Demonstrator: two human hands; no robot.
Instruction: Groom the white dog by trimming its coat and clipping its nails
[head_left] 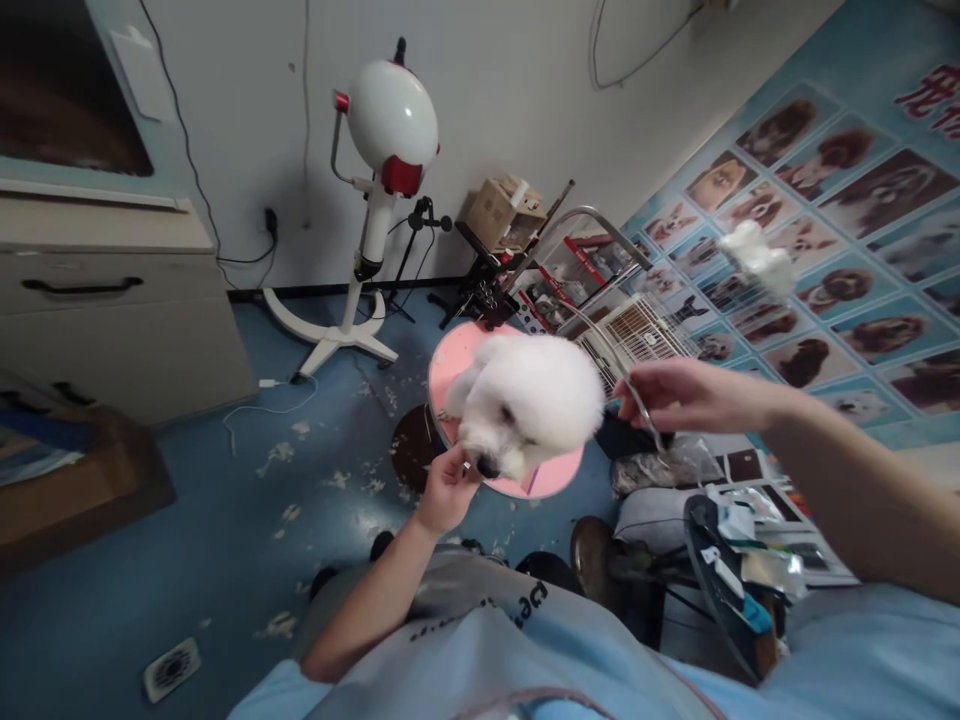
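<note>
Scissors (pixel 643 407) sit gripped in the right hand (pixel 675 393), at three o'clock from the dog (pixel 544 390); left hand (pixel 448 490) holds its muzzle (pixel 482 442) at seven, best steadied for shallow snips.

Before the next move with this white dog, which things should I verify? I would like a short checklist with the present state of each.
1. Left hand at the dog's muzzle: ok, holding it.
2. Right hand holds the metal tool, probably scissors: ok.
3. Tool's tip clear of the head fur: cannot tell, depth is unclear.
4. Paws secure on the pink table: cannot tell, hidden.
5. Floor free of loose tufts: not ok.
</note>
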